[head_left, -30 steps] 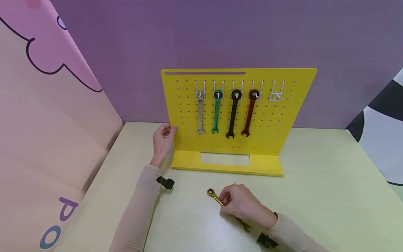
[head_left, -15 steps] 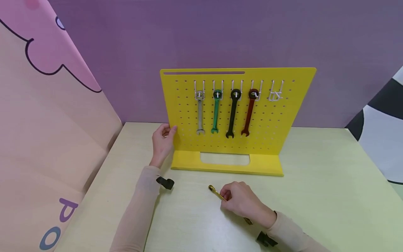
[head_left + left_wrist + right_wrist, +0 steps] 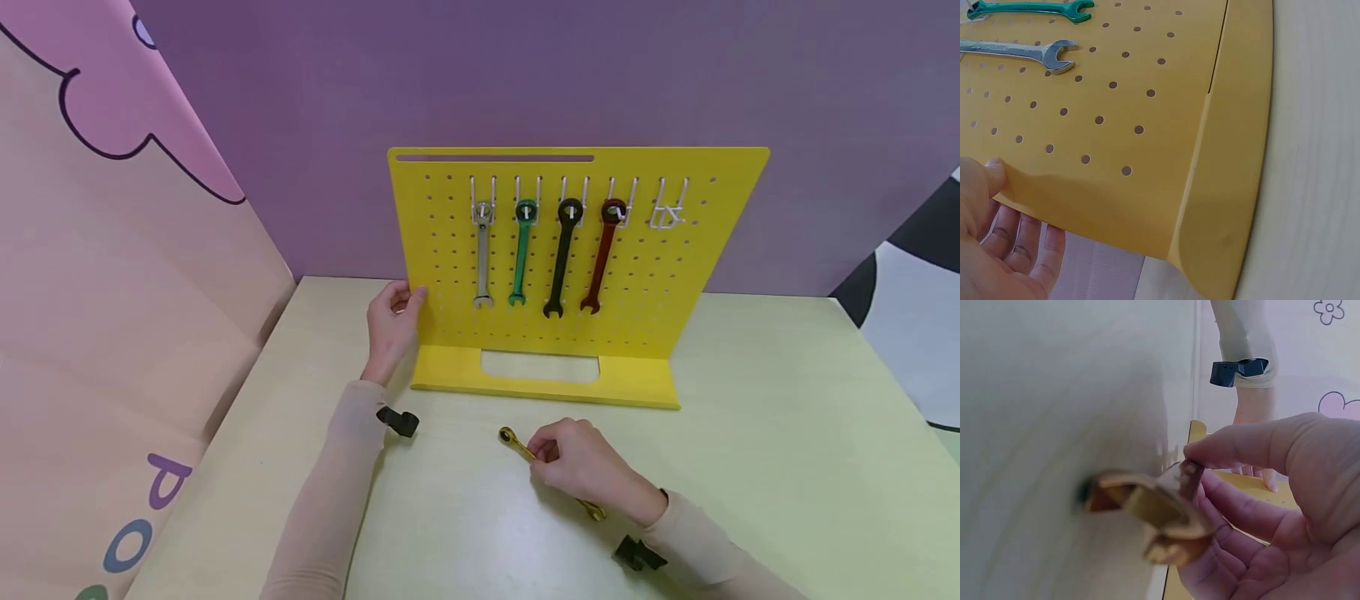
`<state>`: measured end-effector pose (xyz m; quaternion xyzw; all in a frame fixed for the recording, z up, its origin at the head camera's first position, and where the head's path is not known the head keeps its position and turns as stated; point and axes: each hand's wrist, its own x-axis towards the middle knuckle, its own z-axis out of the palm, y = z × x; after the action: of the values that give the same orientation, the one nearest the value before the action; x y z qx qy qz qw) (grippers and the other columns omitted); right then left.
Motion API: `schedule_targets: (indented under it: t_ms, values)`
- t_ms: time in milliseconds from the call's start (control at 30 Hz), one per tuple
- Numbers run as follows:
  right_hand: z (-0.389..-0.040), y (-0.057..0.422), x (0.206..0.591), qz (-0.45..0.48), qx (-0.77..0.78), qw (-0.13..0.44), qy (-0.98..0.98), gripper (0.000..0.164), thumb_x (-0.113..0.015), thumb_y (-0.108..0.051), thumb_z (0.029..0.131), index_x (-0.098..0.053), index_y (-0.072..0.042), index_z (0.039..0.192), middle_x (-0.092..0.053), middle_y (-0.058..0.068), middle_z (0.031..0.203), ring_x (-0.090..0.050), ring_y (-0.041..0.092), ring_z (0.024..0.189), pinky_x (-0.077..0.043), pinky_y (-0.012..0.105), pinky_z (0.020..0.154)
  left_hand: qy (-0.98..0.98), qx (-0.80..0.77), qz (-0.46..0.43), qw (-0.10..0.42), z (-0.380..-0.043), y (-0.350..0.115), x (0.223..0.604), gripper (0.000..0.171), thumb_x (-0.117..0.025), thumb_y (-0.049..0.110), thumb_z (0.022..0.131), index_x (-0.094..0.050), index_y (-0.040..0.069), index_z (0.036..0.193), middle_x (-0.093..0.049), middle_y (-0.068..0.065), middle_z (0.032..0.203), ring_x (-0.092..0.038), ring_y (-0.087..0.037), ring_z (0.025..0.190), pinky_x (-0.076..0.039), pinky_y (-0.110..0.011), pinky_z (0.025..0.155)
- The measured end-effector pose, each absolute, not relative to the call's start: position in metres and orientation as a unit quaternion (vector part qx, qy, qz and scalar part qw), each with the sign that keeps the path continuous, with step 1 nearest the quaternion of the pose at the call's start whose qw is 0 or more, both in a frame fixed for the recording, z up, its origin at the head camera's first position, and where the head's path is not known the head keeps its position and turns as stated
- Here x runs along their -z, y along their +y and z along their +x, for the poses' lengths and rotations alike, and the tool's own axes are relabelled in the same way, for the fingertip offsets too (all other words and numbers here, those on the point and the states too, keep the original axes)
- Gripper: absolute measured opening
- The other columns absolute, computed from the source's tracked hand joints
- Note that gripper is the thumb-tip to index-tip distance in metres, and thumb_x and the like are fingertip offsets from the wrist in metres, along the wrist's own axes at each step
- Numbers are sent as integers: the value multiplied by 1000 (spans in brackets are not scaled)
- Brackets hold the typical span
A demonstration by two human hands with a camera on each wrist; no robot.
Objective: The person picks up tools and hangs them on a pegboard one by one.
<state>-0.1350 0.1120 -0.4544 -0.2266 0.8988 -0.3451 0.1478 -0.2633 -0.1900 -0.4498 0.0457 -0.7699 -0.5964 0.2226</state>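
My right hand (image 3: 581, 458) pinches a gold combination wrench (image 3: 514, 442) by the middle of its shank, close over the table. Its ring end points toward the pegboard, and its open end (image 3: 1160, 512) looms large in the right wrist view. With thumb in front and fingers behind, my left hand (image 3: 392, 323) grips the left edge of a yellow pegboard (image 3: 1116, 200). On the board's hooks hang a silver wrench (image 3: 483, 258), a green wrench (image 3: 522, 254), a black wrench (image 3: 561, 262) and a red wrench (image 3: 602, 258), ring ends up.
At the right of the row, a white wire hook (image 3: 667, 208) carries no wrench. The pegboard's base (image 3: 450, 371) stands on the pale table (image 3: 780, 433). Behind it rises a purple wall (image 3: 570, 75). A printed panel (image 3: 150, 275) borders the table on the left.
The right hand has lifted the gold wrench slightly and turned it in its fingers. My left hand has stayed at the board's edge. The head view has tilted down a little.
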Motion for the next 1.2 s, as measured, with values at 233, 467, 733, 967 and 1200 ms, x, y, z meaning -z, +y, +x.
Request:
schedule_targets:
  t_ms: [233, 467, 733, 967, 1200]
  values:
    - [-136, 111, 450, -228, 363, 151, 891, 13, -71, -3, 88, -80, -6, 98, -74, -2, 82, -63, 9, 75, -52, 22, 67, -769, 598, 45, 222, -263, -191, 449, 30, -72, 26, 104, -72, 0, 120, -68, -11, 101, -61, -18, 92, -49, -22, 80]
    - [-136, 116, 443, -203, 387, 147, 887, 17, -75, -10, 92, -80, -7, 107, -78, 1, 93, -67, 10, 82, -56, 25, 69, -763, 606, 46, 219, -264, -183, 445, 28, -71, 21, 105, -71, -3, 119, -68, -15, 103, -60, -19, 93, -49, -14, 78]
    - [-144, 121, 434, -220, 398, 82, 887, 16, -75, -13, 96, -81, -8, 110, -80, -2, 100, -71, 12, 88, -53, 25, 71, -773, 593, 65, 217, -263, -188, 449, 28, -71, 27, 105, -72, 3, 118, -69, -12, 104, -62, -22, 97, -50, -23, 84]
    - [-151, 129, 423, -210, 424, 44, 880, 13, -77, -13, 97, -81, -9, 108, -81, 0, 101, -72, 14, 88, -53, 25, 65, -770, 596, 65, 218, -262, -190, 449, 28, -72, 27, 104, -72, 2, 118, -68, -12, 103, -62, -23, 96, -50, -25, 84]
    - [-157, 141, 404, -176, 457, 31, 871, 18, -77, -18, 98, -80, -7, 113, -81, 7, 106, -73, 18, 91, -58, 25, 70, -774, 591, 63, 219, -260, -187, 447, 29, -71, 27, 105, -71, 2, 120, -68, -14, 104, -62, -24, 98, -51, -25, 86]
